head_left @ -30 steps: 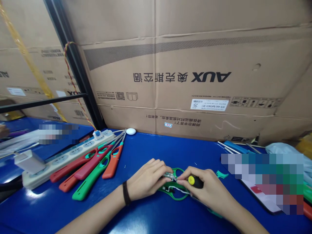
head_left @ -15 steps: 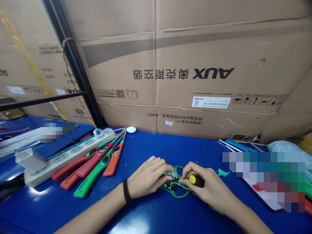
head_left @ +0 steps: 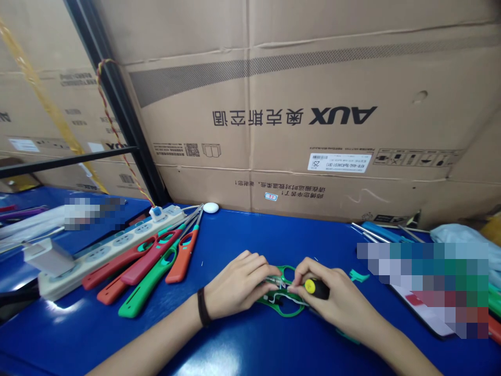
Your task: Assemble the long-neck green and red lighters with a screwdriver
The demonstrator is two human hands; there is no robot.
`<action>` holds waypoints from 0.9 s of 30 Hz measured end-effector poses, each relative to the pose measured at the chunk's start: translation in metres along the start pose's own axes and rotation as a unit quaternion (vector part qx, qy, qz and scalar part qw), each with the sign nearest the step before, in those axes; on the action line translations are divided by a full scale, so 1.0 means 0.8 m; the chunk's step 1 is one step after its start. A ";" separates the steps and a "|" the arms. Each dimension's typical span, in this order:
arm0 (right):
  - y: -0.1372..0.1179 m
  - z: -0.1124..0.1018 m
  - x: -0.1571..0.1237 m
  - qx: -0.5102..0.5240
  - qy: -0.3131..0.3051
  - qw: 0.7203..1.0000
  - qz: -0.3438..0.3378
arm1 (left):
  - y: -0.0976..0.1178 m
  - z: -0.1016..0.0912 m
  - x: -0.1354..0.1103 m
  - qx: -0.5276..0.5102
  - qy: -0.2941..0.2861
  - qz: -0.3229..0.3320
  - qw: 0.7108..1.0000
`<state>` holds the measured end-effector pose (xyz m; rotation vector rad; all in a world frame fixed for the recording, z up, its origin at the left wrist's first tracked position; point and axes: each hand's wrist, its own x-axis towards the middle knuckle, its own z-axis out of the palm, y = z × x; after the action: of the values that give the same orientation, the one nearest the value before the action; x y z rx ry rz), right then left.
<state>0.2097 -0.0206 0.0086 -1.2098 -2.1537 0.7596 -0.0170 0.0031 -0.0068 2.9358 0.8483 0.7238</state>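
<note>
An opened green gas lighter [head_left: 287, 312] lies on the blue table between my hands, its white wire showing along the casing. My left hand [head_left: 246, 279] is closed, with thumb and fingers pinching a small clear part at the lighter's left side. My right hand [head_left: 326, 290] grips a screwdriver [head_left: 316, 288] with a black and yellow handle, held in the palm. The right fingertips are pinched together at the lighter's inner parts; what lies between them is too small to make out. A small green trigger piece [head_left: 359, 275] is right of this hand.
Several red, orange and green lighters [head_left: 151, 282] lie at the left against a white power strip [head_left: 121, 239] with a plugged-in charger [head_left: 46, 256]. A white oval object [head_left: 211, 208] sits near the cardboard box [head_left: 250, 130]. Blue-handled tools [head_left: 385, 232] lie at the right.
Both hands stay nearly in place over the opened lighter. The right fingertips and screwdriver handle have shifted very slightly.
</note>
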 end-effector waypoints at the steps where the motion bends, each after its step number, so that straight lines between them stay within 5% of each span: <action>1: 0.000 0.000 0.000 -0.003 0.001 1.000 0.000 | 0.000 0.000 0.000 0.000 0.000 0.000 1.000; 27: -0.005 -0.002 -0.002 -0.035 -0.026 0.998 -0.038 | 0.005 0.003 0.001 0.017 0.001 0.016 1.000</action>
<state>0.2092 -0.0233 0.0122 -1.1462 -2.2722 0.6960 -0.0131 0.0006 -0.0082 2.9863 0.8250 0.7208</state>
